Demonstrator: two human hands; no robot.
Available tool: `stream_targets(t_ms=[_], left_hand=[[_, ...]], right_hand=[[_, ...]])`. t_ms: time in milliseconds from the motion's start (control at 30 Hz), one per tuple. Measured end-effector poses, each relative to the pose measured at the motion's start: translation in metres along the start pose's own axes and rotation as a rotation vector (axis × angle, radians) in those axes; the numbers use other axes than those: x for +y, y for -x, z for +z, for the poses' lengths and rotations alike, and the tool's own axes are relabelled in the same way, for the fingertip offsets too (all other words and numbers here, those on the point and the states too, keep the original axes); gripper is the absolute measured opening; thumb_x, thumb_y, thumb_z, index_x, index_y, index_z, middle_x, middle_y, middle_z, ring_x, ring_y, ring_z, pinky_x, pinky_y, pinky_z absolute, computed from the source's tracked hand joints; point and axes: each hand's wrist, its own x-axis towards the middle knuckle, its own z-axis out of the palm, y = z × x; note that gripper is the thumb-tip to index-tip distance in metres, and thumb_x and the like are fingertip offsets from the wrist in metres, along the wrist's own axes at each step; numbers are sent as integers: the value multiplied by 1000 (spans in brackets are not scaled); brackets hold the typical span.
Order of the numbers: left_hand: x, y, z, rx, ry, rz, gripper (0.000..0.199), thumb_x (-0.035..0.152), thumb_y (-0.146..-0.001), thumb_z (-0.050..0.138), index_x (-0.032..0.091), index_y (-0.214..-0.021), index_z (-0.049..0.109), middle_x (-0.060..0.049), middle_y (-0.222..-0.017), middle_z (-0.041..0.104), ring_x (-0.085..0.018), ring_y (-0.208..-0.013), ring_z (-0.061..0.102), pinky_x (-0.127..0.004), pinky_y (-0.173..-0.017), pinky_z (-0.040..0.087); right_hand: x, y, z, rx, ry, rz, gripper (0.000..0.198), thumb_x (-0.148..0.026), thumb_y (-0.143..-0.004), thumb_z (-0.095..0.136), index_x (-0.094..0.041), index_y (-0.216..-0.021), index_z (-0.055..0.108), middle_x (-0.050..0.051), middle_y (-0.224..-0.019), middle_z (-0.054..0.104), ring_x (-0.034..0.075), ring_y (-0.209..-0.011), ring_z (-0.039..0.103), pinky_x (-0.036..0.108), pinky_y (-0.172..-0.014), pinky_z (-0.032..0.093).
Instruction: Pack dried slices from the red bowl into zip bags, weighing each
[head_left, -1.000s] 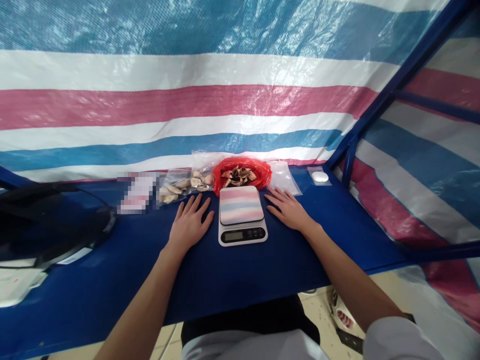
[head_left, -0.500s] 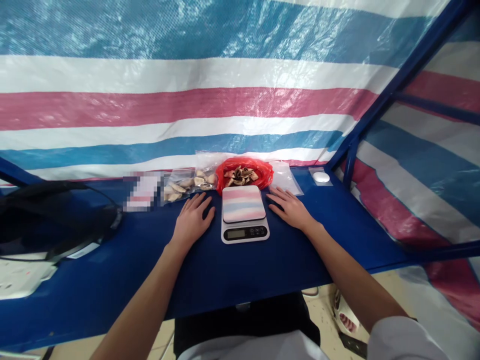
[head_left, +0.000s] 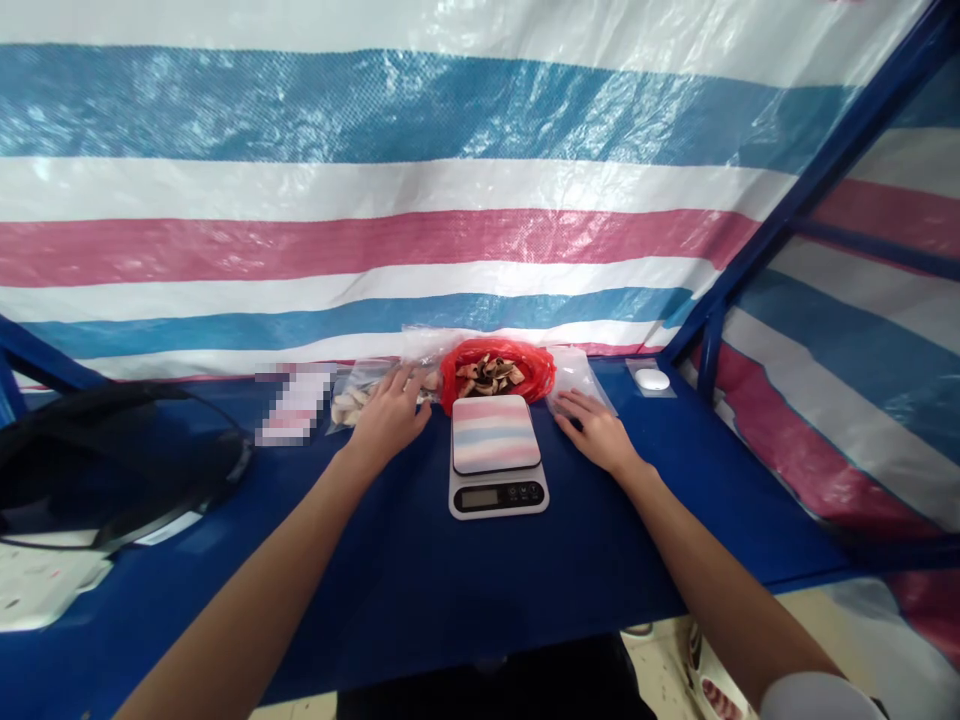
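Note:
My left hand [head_left: 388,418] reaches over the clear bags of pale dried slices [head_left: 349,403], fingers stretched and partly covering them. Whether it touches the plastic I cannot tell. My right hand [head_left: 596,430] lies palm down with its fingers apart, the tips at the near edge of a flat clear plastic bag [head_left: 576,372]. Between the hands sits a white kitchen scale [head_left: 501,505], its dark display facing me and its platform reflecting the striped sheet. Just behind it stands an open red plastic bag [head_left: 538,372] filled with dried, dark-edged pieces that look like mushroom slices [head_left: 491,375].
At the far right a white oval item [head_left: 652,380] lies on a small clear bag. A blurred-out card [head_left: 296,405], a black bag-like thing [head_left: 112,460] and a white power strip [head_left: 49,585] are on the left. Striped sheeting [head_left: 375,245] closes off the back.
My left hand has moved forward from the bare tabletop onto the bags of pale slices. The right hand stays beside the scale, slightly farther from it. The view has tilted up a little.

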Motion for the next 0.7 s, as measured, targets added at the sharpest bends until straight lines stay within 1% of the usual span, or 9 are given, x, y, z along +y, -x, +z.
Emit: stream_targets(t_ms=[100, 167, 300, 467, 533, 600, 700], left_hand=[[-7, -10, 9, -66, 23, 56, 51, 24, -88, 50, 15, -139, 52, -18, -150, 50, -36, -143, 41, -55, -116, 37], [-12, -14, 13, -94, 50, 85, 52, 23, -87, 51, 19, -139, 53, -15, -150, 51, -34, -144, 41, -56, -117, 36], [-19, -19, 16, -95, 71, 108, 47, 22, -89, 51, 20, -136, 56, -14, -147, 54, -32, -140, 46, -54, -117, 38], [-25, -24, 14, -56, 101, 162, 37, 28, -96, 46, 20, -127, 64, -13, -134, 65, -29, -129, 57, -50, -119, 36], [-27, -27, 11, -68, 132, 155, 35, 33, -97, 46, 21, -122, 67, -12, -129, 69, -29, -122, 62, -48, -115, 41], [-30, -29, 8, -93, 159, 128, 34, 38, -97, 47, 21, -117, 70, -11, -122, 72, -29, -114, 66, -45, -107, 48], [-32, -31, 4, -126, 168, 87, 37, 40, -97, 46, 20, -117, 70, -12, -118, 73, -29, -109, 68, -42, -97, 53]], right_hand=[[-1, 0, 2, -38, 4, -16, 37, -38, -102, 46, -25, -129, 68, 6, -138, 65, 28, -134, 56, 49, -113, 47], [-1, 0, 1, -53, 6, -14, 38, -38, -102, 45, -24, -129, 69, 6, -139, 65, 28, -134, 56, 49, -114, 46], [-2, 0, 0, -75, 6, -12, 39, -37, -103, 43, -25, -132, 67, 7, -140, 64, 28, -136, 55, 50, -115, 44], [-1, 1, 2, -78, 0, -12, 39, -36, -103, 44, -26, -133, 66, 7, -141, 63, 28, -136, 55, 50, -117, 42], [0, 1, 3, -77, -5, -9, 39, -37, -103, 44, -25, -133, 66, 7, -141, 63, 28, -136, 55, 50, -117, 42], [0, 1, 3, -76, -9, -6, 39, -37, -103, 44, -25, -132, 66, 7, -141, 63, 28, -136, 55, 50, -117, 41], [0, 1, 4, -79, -16, 0, 39, -37, -103, 44, -24, -132, 66, 7, -142, 62, 28, -136, 54, 51, -118, 40]])
